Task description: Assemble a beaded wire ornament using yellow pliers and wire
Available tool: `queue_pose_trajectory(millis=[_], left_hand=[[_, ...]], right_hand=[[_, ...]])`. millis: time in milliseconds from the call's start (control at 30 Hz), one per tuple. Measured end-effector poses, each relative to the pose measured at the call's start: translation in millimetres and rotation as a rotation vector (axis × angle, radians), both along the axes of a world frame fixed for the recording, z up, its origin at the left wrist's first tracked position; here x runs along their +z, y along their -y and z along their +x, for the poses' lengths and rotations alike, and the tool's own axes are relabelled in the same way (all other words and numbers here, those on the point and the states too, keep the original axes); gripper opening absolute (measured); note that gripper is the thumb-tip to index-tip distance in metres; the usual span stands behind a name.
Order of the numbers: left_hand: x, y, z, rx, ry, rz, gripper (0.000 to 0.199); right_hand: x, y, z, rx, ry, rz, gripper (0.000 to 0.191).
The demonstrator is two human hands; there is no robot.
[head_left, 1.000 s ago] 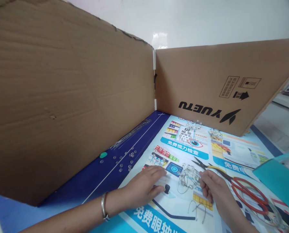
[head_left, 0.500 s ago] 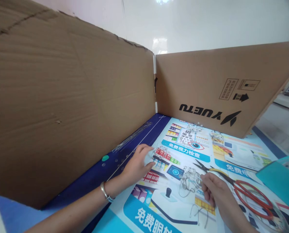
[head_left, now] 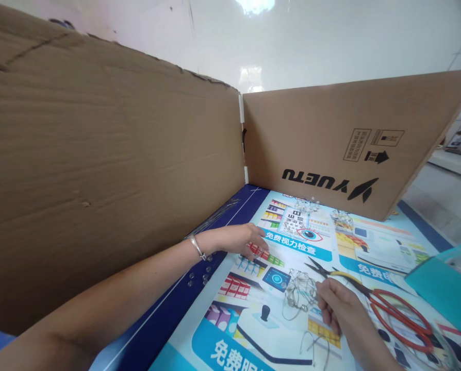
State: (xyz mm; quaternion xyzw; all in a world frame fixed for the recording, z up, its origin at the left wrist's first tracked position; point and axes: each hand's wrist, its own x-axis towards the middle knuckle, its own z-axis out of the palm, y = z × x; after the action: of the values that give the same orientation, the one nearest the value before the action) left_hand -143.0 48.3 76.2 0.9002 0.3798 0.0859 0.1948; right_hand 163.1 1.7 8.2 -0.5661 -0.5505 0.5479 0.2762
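My right hand [head_left: 336,304] is closed in a pinch at the edge of a tangled bundle of silvery wire with clear beads [head_left: 300,291], which rests on the printed sheet. Farther forward, my left hand [head_left: 249,239] hangs low over the sheet, palm down, its fingers slightly curled and apart. I make out nothing in it, though the fingertips partly hide what is beneath. Red-handled scissors [head_left: 402,322] lie right of my right hand, overlapping a tool with yellow and dark handles [head_left: 346,275]. Several bent wire pieces [head_left: 315,348] lie nearer to me.
Two upright cardboard panels [head_left: 118,170] meet at a far corner, walling the left and back. More beaded wire clusters [head_left: 342,219] lie by the back panel. Loose clear beads [head_left: 205,279] and straight wires [head_left: 218,214] lie on the left. A teal pouch [head_left: 445,288] is at right.
My left hand has moved forward and right, over where a small wire cluster was showing. My right hand keeps its pinch at the bundle. The view has shifted slightly.
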Motion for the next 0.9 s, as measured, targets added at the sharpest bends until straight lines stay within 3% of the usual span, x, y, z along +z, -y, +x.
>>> queue_pose_trajectory(millis=[133, 400, 533, 733, 900], left_hand=[[-2.2, -1.2, 1.9, 0.014, 0.062, -0.006, 0.028], [-6.8, -4.4, -3.9, 0.096, 0.14, 0.008, 0.023], [-5.4, 0.2, -4.9, 0.159, 0.115, 0.049, 0.031], [-4.9, 6.5, -4.8, 0.324, 0.017, 0.136, 0.06], [-8.0, 4.8, -0.3, 0.394, -0.019, 0.06, 0.046]], right_hand=[[-0.9, -0.7, 0.7, -0.011, -0.012, -0.023, 0.039], [4.5, 0.4, -0.6, -0.023, -0.003, -0.037, 0.039], [3.3, 0.4, 0.2, -0.025, -0.008, -0.027, 0.038], [3.4, 0.6, 0.5, -0.035, -0.019, -0.029, 0.036], [10.1, 1.6, -1.4, -0.038, -0.029, -0.031, 0.035]])
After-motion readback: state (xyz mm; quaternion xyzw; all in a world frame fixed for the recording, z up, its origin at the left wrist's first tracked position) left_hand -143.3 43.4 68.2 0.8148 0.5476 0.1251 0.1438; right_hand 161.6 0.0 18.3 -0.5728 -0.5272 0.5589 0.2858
